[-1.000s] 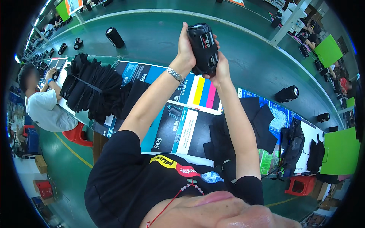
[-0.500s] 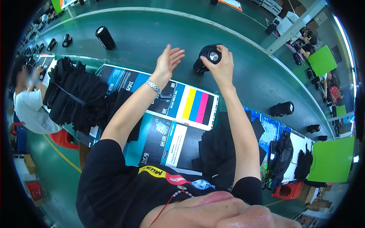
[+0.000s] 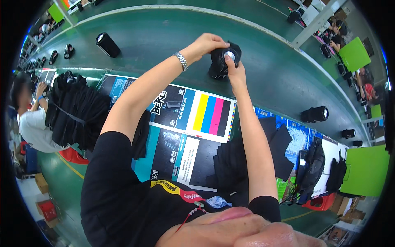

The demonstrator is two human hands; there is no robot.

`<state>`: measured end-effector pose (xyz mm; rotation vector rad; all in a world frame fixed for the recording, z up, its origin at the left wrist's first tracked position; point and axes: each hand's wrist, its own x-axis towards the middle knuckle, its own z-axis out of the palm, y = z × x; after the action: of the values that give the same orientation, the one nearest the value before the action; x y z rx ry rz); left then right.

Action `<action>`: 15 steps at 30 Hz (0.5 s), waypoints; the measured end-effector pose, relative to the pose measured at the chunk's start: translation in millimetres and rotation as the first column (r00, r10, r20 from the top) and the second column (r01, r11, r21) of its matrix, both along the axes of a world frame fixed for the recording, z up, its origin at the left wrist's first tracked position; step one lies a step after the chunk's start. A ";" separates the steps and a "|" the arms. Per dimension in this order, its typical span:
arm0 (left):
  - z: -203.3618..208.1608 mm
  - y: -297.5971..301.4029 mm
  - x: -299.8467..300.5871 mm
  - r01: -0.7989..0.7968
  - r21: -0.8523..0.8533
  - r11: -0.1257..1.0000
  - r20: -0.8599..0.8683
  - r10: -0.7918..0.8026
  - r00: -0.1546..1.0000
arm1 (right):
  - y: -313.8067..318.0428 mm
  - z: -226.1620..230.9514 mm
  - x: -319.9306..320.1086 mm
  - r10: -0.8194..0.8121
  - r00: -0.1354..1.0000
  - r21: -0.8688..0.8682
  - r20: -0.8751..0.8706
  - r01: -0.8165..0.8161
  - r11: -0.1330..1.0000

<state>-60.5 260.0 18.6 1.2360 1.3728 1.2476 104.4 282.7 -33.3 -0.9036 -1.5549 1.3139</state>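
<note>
Holding a black cylinder [image 3: 218, 67] between two hands, its round silver end [image 3: 231, 54] turned upward, over a long green desk [image 3: 271, 78].
The right hand [image 3: 235, 74] grasps it from 5 o'clock, thumb on the silver end; the left hand [image 3: 205, 44] comes in from 10 o'clock, bent fingertips at the rim, though I cannot tell whether they pinch the cylinder or something around it. From there, a second cylinder [image 3: 108, 44] sits at 9 o'clock and a third cylinder [image 3: 314, 115] at 4 o'clock. Nearer the person, a printed sheet [image 3: 210, 117] with coloured bars lies between 6 and 7 o'clock, black cloth pieces [image 3: 230, 164] at 6 o'clock, a tied black bundle [image 3: 76, 117] towards 8 o'clock.
</note>
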 end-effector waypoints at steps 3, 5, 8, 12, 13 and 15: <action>18.5 -1.4 4.0 -0.038 0.468 0.883 -0.326 0.212 0.921 | 2.7 8.7 -2.0 -0.087 0.992 -0.021 0.093 0.089 0.996; 31.0 -16.4 30.5 0.048 0.592 0.804 -0.440 0.273 0.855 | 14.9 8.3 5.2 -0.099 0.987 -0.007 0.128 0.101 0.995; 22.6 -27.2 37.1 0.040 0.675 0.737 -0.434 0.352 0.830 | 22.5 -4.5 8.1 0.024 0.997 0.081 0.073 -0.030 0.996; 6.9 -43.3 28.7 -0.100 0.648 0.755 -0.371 0.427 0.825 | 11.5 1.4 29.9 0.369 0.929 0.129 -0.006 -0.365 0.922; 5.9 -41.9 33.1 -0.100 0.658 0.746 -0.307 0.388 0.869 | 12.3 4.5 40.5 0.435 0.898 0.125 -0.074 -0.424 0.897; 7.4 -32.4 42.1 -0.097 0.675 0.731 -0.231 0.335 0.913 | 41.0 7.3 62.4 0.355 0.927 -0.028 -0.117 -0.360 0.932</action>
<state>-18.4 227.6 25.9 1.8852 1.3959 1.8530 166.8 323.7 -26.0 -0.5783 -1.6579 1.6359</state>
